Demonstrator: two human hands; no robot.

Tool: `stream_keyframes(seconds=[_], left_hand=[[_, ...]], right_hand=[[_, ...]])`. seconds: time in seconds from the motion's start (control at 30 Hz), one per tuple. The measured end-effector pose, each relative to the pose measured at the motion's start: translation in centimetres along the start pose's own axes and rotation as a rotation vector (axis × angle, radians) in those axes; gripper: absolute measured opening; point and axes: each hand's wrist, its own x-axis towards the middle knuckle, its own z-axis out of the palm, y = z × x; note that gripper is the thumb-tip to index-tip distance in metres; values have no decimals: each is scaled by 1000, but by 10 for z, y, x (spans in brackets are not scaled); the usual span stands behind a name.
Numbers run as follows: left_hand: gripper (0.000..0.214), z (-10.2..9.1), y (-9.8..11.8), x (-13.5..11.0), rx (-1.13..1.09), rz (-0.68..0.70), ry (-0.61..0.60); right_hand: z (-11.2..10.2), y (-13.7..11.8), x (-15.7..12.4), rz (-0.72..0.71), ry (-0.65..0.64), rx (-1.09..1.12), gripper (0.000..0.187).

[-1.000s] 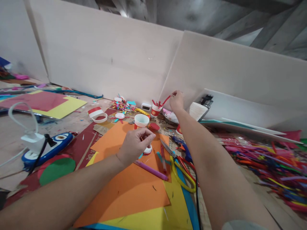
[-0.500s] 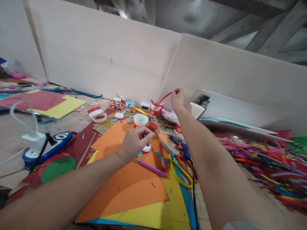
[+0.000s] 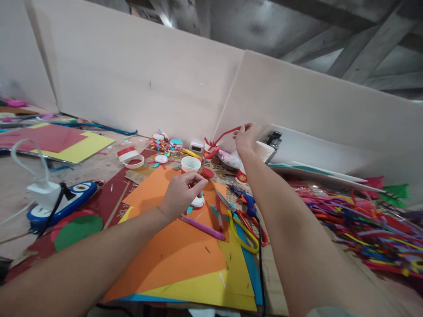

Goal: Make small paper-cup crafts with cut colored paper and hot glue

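My right hand [image 3: 246, 138] is stretched toward the back, its fingers closed on one end of a thin red strip [image 3: 228, 131]. That strip slants down to a red-and-white paper cup [image 3: 209, 152] with more red strips sticking out of it. Over the orange paper [image 3: 178, 251], my left hand [image 3: 183, 192] makes a pinch; whatever is between its fingertips, if anything, is hidden. Just beyond it are an open white cup [image 3: 191, 164] and a red disc [image 3: 208, 173]. A small white round piece with blue tabs [image 3: 197, 202] lies partly behind the fingers.
Yellow-handled scissors [image 3: 243, 233], a blue glue gun [image 3: 250, 204] with a black cord, and a purple marker [image 3: 203, 227] lie around the paper. Pipe cleaners [image 3: 360, 229] are heaped at right. A blue power strip [image 3: 62, 207] sits at left. White boards [image 3: 139, 79] stand behind.
The view has shifted slightly. My right hand has moved a little to the right relative to the cup, with the red strip still in its fingers. My left hand keeps its pinch.
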Motion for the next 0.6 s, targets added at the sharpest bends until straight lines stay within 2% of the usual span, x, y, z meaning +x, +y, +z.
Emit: stream_keyframes(seconds=[0.1, 0.27, 0.43, 0.53, 0.6], left_hand=[[21, 0, 0, 1, 6, -9, -3], [22, 0, -1, 1, 18, -11, -7], [27, -1, -4, 1, 30, -13, -3], [26, -4, -5, 4, 35, 29, 48], [21, -8, -5, 8, 32, 89, 141]], right_hand=[[0, -10, -10, 44, 78, -36, 8], [-1, -15, -10, 15, 77, -7, 9], [-12, -23, -4, 1, 80, 77, 4], [-23, -34, -12, -48, 69, 99, 4], [-32, -42, -23, -94, 50, 98, 5]])
